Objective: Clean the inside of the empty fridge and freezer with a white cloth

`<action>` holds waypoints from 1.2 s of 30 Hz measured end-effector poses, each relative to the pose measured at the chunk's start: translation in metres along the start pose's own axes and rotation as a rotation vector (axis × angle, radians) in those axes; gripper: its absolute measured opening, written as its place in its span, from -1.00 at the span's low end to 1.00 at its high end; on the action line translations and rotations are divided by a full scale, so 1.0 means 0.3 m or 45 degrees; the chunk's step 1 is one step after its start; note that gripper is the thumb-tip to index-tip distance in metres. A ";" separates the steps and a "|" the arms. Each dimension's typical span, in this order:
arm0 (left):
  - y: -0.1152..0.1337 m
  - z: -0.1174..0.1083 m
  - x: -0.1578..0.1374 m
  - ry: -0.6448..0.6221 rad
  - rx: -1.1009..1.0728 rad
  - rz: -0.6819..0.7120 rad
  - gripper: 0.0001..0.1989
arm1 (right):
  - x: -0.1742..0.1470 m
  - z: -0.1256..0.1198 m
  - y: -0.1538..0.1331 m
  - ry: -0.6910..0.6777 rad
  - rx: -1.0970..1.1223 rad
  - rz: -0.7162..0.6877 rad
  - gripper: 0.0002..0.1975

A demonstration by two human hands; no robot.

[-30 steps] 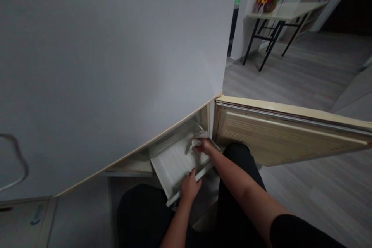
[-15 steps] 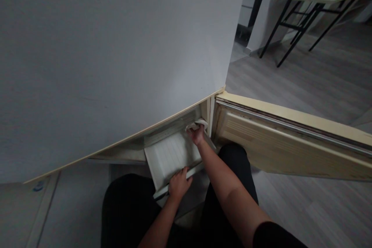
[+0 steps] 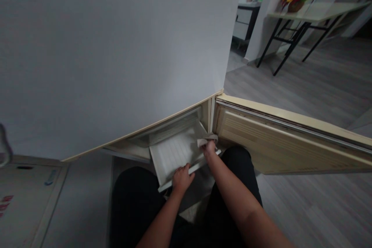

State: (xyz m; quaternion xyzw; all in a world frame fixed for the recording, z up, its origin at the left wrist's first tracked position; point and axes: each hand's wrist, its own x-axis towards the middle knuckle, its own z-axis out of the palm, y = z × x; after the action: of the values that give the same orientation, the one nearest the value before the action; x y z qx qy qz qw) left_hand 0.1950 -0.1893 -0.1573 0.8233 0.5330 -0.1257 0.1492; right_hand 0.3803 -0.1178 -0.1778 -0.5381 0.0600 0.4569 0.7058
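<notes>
A white drawer (image 3: 174, 151) is pulled partway out of a low compartment, tilted in my view, with nothing lying on its ribbed bottom. My left hand (image 3: 182, 178) grips the drawer's front edge, thumb and fingers over the rim. My right hand (image 3: 208, 148) is closed on a pale, crumpled cloth (image 3: 207, 139) at the drawer's right side wall, near the front corner. Part of the cloth is hidden behind my fingers.
An open cream door (image 3: 279, 135) with a ribbed inner panel stands to the right of the drawer. Above is a large pale surface (image 3: 116, 46). My knees flank the drawer. Farther off, a table (image 3: 316, 12) holds a flower basket (image 3: 296, 4).
My right hand and the cloth have moved from the drawer's back right corner towards its front along the right side. My left hand stays on the front edge. The view has shifted slightly.
</notes>
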 end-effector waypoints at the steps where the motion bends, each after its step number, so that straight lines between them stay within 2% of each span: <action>1: 0.000 0.000 -0.002 0.006 -0.006 0.005 -0.66 | -0.012 -0.007 -0.016 0.059 -0.001 0.000 -0.80; 5: -0.005 0.000 -0.011 0.024 -0.033 0.041 -0.66 | -0.067 -0.057 -0.113 0.176 -0.051 -0.109 -0.77; 7: -0.008 -0.004 -0.016 0.027 -0.043 0.060 -0.66 | -0.101 -0.108 -0.170 0.198 -0.104 -0.216 -0.77; 9: -0.010 -0.009 -0.018 0.024 -0.050 0.076 -0.67 | -0.134 -0.169 -0.219 0.202 -0.222 -0.404 -0.75; 11: -0.010 -0.015 -0.017 0.012 -0.062 0.086 -0.69 | -0.158 -0.223 -0.248 0.168 -0.505 -0.692 -0.68; 13: -0.009 -0.019 -0.014 -0.003 -0.078 0.083 -0.69 | -0.169 -0.252 -0.254 0.084 -1.010 -0.878 -0.58; 14: -0.009 -0.020 -0.012 -0.010 -0.088 0.079 -0.69 | -0.170 -0.254 -0.248 0.028 -1.320 -0.858 -0.55; 16: -0.009 -0.019 -0.011 -0.020 -0.107 0.073 -0.68 | -0.168 -0.234 -0.220 -0.079 -1.834 -0.635 -0.52; 18: -0.011 -0.017 -0.012 -0.027 -0.124 0.067 -0.68 | -0.164 -0.193 -0.176 -0.154 -2.118 -0.439 -0.55; 22: -0.020 -0.014 -0.014 -0.042 -0.154 0.077 -0.66 | -0.157 -0.108 -0.086 -0.182 -2.268 -0.438 -0.57; 25: -0.026 -0.013 -0.015 -0.051 -0.172 0.093 -0.66 | -0.148 -0.074 -0.052 -0.154 -2.316 -0.474 -0.54; 29: -0.030 -0.013 -0.015 -0.057 -0.200 0.091 -0.68 | -0.135 -0.064 -0.050 -0.113 -2.379 -0.496 -0.52; 36: -0.035 -0.009 -0.015 -0.073 -0.213 0.107 -0.66 | -0.141 -0.086 -0.089 -0.232 -2.424 -0.483 -0.54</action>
State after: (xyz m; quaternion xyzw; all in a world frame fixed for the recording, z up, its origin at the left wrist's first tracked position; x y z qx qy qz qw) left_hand 0.1837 -0.1880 -0.1544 0.8257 0.5021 -0.0978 0.2378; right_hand 0.3854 -0.1634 -0.1453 -0.8467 -0.4766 0.2330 0.0396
